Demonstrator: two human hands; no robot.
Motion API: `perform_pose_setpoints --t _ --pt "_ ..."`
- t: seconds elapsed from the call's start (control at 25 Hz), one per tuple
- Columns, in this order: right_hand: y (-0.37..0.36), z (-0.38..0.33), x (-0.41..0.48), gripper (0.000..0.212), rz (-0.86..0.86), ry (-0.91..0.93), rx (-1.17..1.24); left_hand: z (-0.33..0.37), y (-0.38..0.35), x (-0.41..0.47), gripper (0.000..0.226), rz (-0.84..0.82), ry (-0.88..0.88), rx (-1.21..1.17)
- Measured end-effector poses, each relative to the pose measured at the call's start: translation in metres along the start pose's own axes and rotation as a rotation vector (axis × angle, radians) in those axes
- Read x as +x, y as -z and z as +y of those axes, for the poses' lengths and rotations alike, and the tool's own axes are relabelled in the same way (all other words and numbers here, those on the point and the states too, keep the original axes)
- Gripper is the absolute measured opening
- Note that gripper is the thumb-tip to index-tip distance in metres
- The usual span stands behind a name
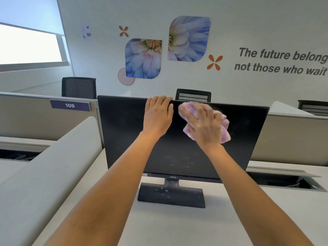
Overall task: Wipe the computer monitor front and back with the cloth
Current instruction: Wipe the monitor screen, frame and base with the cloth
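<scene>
A black computer monitor (127, 135) stands on a dusty black base (171, 196) in the middle of a pale desk, its dark screen facing me. My left hand (158, 116) grips the top edge of the monitor, fingers hooked over the back. My right hand (204, 125) presses a crumpled pink and purple cloth (224, 129) flat against the upper right part of the screen. Faint smudges show on the lower screen. The monitor's back is hidden.
The pale desk (177, 228) runs toward me. A padded divider (44, 174) lies at the left; partition panels with a "109" sign (70, 105) stand behind. An open cable tray (287, 181) is at the right. Black office chairs (79, 87) stand beyond.
</scene>
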State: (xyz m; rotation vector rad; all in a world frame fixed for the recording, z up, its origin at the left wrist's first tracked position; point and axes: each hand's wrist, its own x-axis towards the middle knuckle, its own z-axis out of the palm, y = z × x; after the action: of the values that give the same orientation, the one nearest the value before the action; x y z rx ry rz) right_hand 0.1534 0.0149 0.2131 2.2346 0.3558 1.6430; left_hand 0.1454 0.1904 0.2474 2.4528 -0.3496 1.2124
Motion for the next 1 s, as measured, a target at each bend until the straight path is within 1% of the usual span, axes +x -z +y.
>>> perform_pose_setpoints --t 0.12,0.24,0.28,0.32,0.36,0.4,0.44,0.52,0.56,0.64,0.68,0.72,0.8,0.88,0.92,0.96,1.0 --pt "-0.009 -0.011 -0.037 0.069 -0.035 0.242 0.017 0.007 -0.003 -0.001 0.044 0.011 0.001 0.009" --pt "-0.012 0.001 -0.071 0.07 -0.099 0.551 0.041 0.009 -0.005 -0.002 0.038 0.02 0.015 0.022" --pt "-0.01 0.01 -0.073 0.069 -0.115 0.614 0.034 0.01 -0.006 -0.002 0.036 0.019 0.026 0.025" --pt "-0.008 0.02 -0.071 0.069 -0.124 0.614 0.005 0.011 -0.006 -0.002 0.035 0.018 0.039 0.029" --pt "-0.008 0.031 -0.065 0.07 -0.119 0.55 -0.035 0.013 -0.007 -0.001 0.036 0.016 0.051 0.033" --pt "-0.008 0.041 -0.056 0.071 -0.092 0.431 -0.058 0.015 -0.007 0.0 0.036 0.013 0.061 0.036" --pt "-0.006 0.052 -0.044 0.069 -0.057 0.272 -0.049 0.018 -0.008 0.001 0.035 0.011 0.067 0.036" --pt "0.0 0.071 -0.021 0.061 0.002 -0.018 0.047 0.027 -0.011 0.001 0.035 -0.001 0.051 0.036" --pt "0.003 0.077 -0.015 0.056 0.009 -0.104 0.094 0.032 -0.013 0.001 0.036 -0.007 0.032 0.036" --pt "0.005 0.074 -0.014 0.056 -0.013 -0.162 0.095 0.044 -0.019 0.0 0.039 -0.017 0.0 0.035" --pt "0.004 0.068 -0.019 0.06 -0.033 -0.138 0.047 0.049 -0.021 0.0 0.042 -0.014 -0.008 0.035" --pt "0.0 0.062 -0.029 0.064 -0.05 -0.07 -0.001 0.053 -0.022 -0.001 0.045 -0.008 -0.012 0.035" --pt "-0.007 0.054 -0.059 0.071 -0.077 0.157 -0.033 0.057 -0.026 -0.001 0.048 0.0 -0.02 0.041" --pt "-0.011 0.057 -0.09 0.076 -0.137 0.405 0.004 0.059 -0.029 -0.001 0.043 -0.004 -0.024 0.056" --pt "-0.011 0.063 -0.1 0.077 -0.169 0.5 0.015 0.061 -0.03 -0.002 0.04 -0.004 -0.024 0.059" --pt "-0.01 0.072 -0.105 0.077 -0.182 0.547 0.011 0.063 -0.032 -0.002 0.039 -0.001 -0.024 0.061" --pt "-0.011 0.081 -0.105 0.076 -0.175 0.53 -0.006 0.065 -0.033 -0.002 0.04 -0.001 -0.026 0.063"
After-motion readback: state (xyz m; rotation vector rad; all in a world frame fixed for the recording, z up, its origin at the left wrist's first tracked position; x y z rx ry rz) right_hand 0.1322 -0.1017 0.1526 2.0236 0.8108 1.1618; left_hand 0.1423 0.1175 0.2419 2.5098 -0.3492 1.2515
